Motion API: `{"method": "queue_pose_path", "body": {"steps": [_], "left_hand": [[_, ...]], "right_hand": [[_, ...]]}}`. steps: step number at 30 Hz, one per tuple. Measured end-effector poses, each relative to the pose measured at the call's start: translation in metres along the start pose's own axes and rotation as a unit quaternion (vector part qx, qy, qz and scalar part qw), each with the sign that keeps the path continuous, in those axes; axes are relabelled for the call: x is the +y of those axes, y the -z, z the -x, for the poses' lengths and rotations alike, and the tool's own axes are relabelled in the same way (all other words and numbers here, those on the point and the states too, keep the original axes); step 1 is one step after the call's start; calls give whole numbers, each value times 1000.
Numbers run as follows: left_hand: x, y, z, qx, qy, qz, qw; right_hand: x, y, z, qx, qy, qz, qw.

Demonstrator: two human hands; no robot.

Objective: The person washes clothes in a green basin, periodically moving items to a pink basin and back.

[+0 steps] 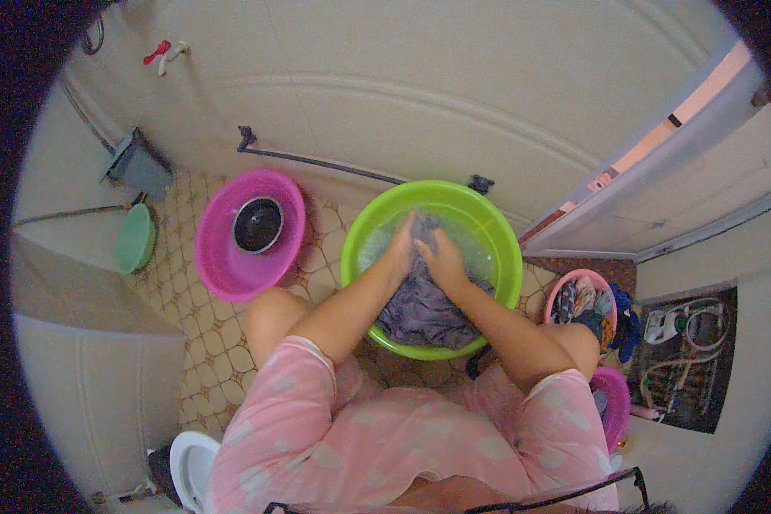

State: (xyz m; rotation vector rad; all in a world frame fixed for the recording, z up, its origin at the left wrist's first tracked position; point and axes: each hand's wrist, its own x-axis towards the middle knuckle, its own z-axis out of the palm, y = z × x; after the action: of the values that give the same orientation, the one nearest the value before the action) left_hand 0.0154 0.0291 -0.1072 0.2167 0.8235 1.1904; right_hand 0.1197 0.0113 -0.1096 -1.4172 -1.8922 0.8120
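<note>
A lime-green plastic basin [511, 283] stands on the floor between my knees. Soapy, cloudy water [376, 241] fills part of it, and a dark purplish-grey cloth [427, 308] lies bunched in the near half. Both hands are over the far part of the basin, close together. My left hand [403, 247] and my right hand [443, 257] grip a bunched piece of this wet cloth between them. Fingertips on both sides are partly hidden by the fabric and blur.
Left of the basin, a magenta tub [234, 276] holds a dark round bowl [257, 225]. A green bowl [136, 239] and grey bin [142, 170] are farther left. On the right stands a pink basket [550, 302] of clothes. A metal bar [327, 163] runs along the wall.
</note>
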Motion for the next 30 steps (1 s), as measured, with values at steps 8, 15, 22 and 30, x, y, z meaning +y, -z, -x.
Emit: {"method": "queue_pose_path", "body": {"steps": [8,15,22,30], "left_hand": [[-9,6,-4,49,11,-70,996],[-32,21,-38,7,37,-74,997],[11,28,-9,106,-81,-122,984],[-11,42,-18,81,-162,-380,907]], "right_hand": [[-22,14,2,-106,-5,108,988],[39,10,-22,2,75,51,996],[21,47,-34,-37,-91,106,989],[54,18,-30,-199,-165,234,937]]}}
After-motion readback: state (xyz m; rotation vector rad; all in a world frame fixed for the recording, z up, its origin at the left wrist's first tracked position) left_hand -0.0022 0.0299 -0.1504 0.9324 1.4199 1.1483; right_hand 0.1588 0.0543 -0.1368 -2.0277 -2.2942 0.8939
